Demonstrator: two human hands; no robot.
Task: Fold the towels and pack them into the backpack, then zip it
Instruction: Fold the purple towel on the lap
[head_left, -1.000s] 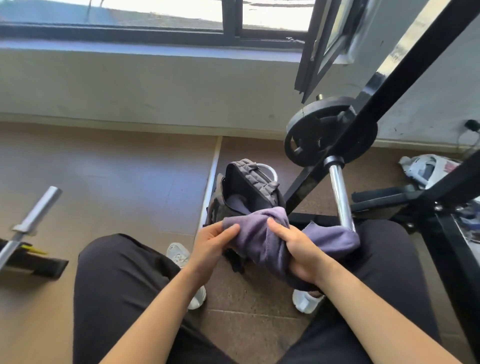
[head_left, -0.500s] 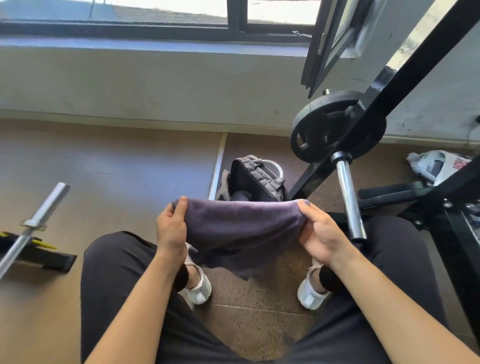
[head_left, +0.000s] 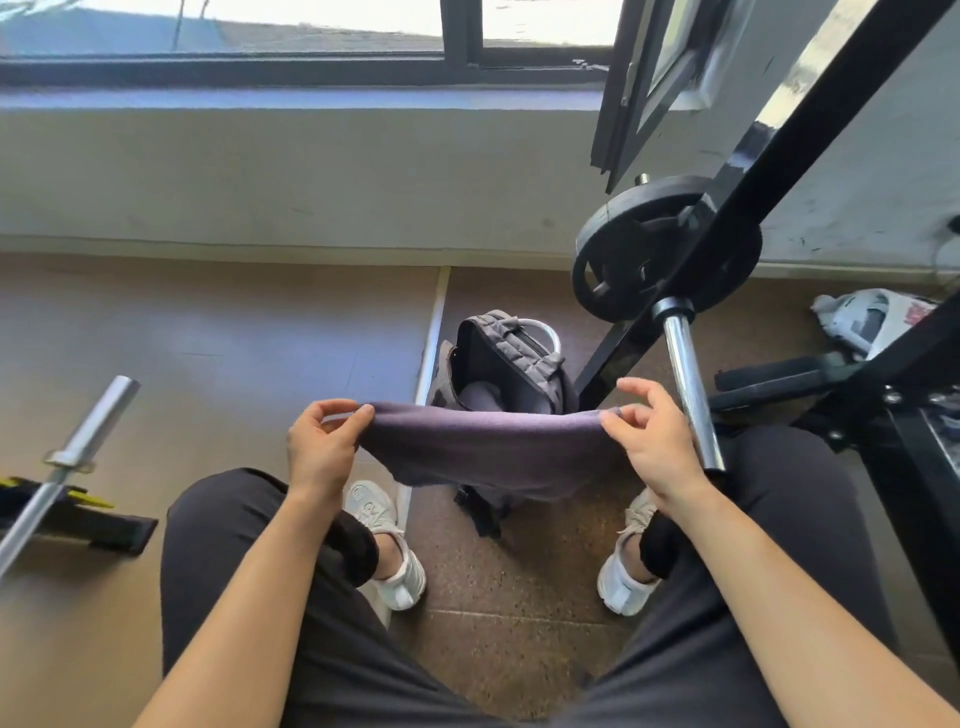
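Both hands hold one purple towel (head_left: 488, 452) stretched out between them above the knees. The left hand (head_left: 322, 447) pinches the towel's left end between thumb and curled fingers. The right hand (head_left: 652, 441) pinches the right end with thumb and forefinger, its other fingers lifted and spread. The cloth runs taut along its top edge and sags below, hanging over the gap between the person's black-trousered legs.

Just beyond the towel, a grey backpack (head_left: 506, 358) stands on the floor (head_left: 249, 332) between two white shoes (head_left: 387, 545), its top open. Something purple and rolled (head_left: 480, 395) lies inside the opening; the towel's top edge hides the bag's lower part.

To the right, a chrome bar sleeve (head_left: 688, 384) slants down beside the right hand, with a black weight plate (head_left: 634, 249) at its far end on a black rack (head_left: 810, 130). At near left, another chrome bar (head_left: 88, 431) lies over a black and yellow stand (head_left: 78, 519). A white bag (head_left: 872, 319) sits far right, and a window (head_left: 462, 31) runs along the far wall.
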